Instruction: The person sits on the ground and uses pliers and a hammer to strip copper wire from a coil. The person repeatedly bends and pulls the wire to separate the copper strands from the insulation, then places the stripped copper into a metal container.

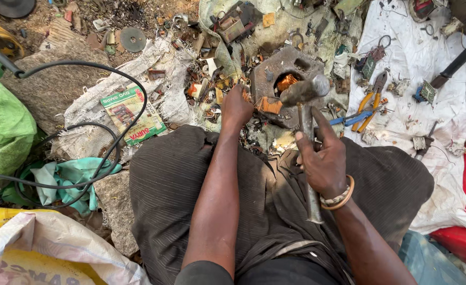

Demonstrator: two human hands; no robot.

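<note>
1. I see the right hand (pixel 325 163) wrapped tight around the metal handle of a hammer (pixel 306 91), index finger laid along the shaft; the heavy grey head hangs just above the motor block (pixel 283 84).

2. The left hand (pixel 236 108) is pressed together on the block's near left edge; I cannot tell whether it pinches a small part there or only steadies the block.

3. The block sits on the ground just beyond the person's knees, in the middle of the scrap heap. It is a dull, rust-stained lump of cast metal, rough-edged, with an open cavity on top.

4. As I judge it, the work is part done: the casing is already open and bright copper winding (pixel 286 82) shows inside, but the coil is still seated and the block is not yet broken apart.

5. Snapped plastic, bent metal bits and small coils lie scattered around the block.

6. Orange-handled pliers (pixel 371 103) lie on a creased white cloth (pixel 444 121) to the right of the block, among more small parts.

7. A black cable (pixel 116 74) loops over a printed green carton (pixel 131 113) near the left, beside crumpled teal fabric (pixel 66 177) and coarse grey sacking.
</note>
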